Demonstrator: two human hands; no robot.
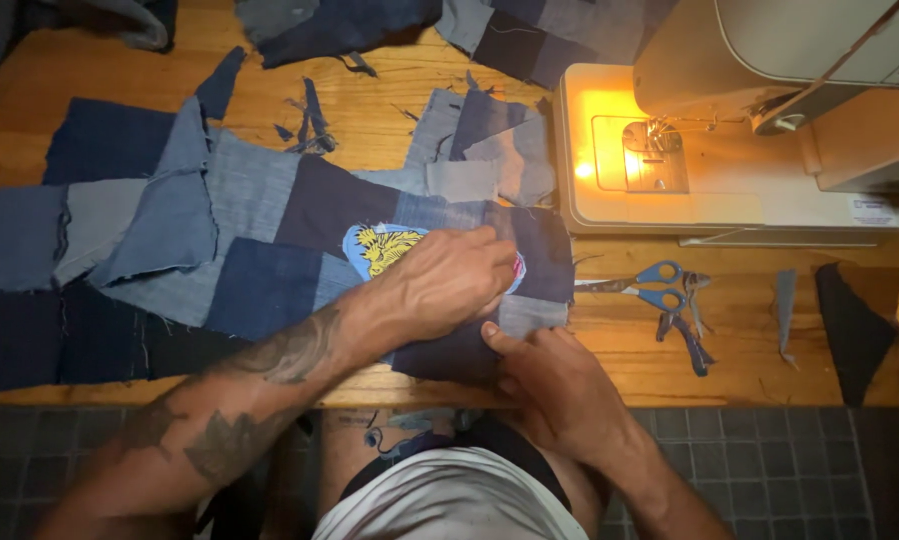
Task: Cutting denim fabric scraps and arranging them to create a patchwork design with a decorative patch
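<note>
A patchwork of denim squares [260,230] in light and dark blue lies spread over the wooden table [370,110]. On it sits a light blue patch with a yellow figure [378,248]. My left hand [445,280] rests flat on that patch, fingers pressing its right side. My right hand [555,375] grips the near edge of the patchwork at the table's front edge, thumb on top of a grey square [530,315].
A white sewing machine [750,120] with its lamp lit stands at the back right. Blue-handled scissors [642,283] and small snips [690,340] lie to the right of the cloth. Loose denim scraps [855,325] lie right and along the back. Dark tiled floor shows below.
</note>
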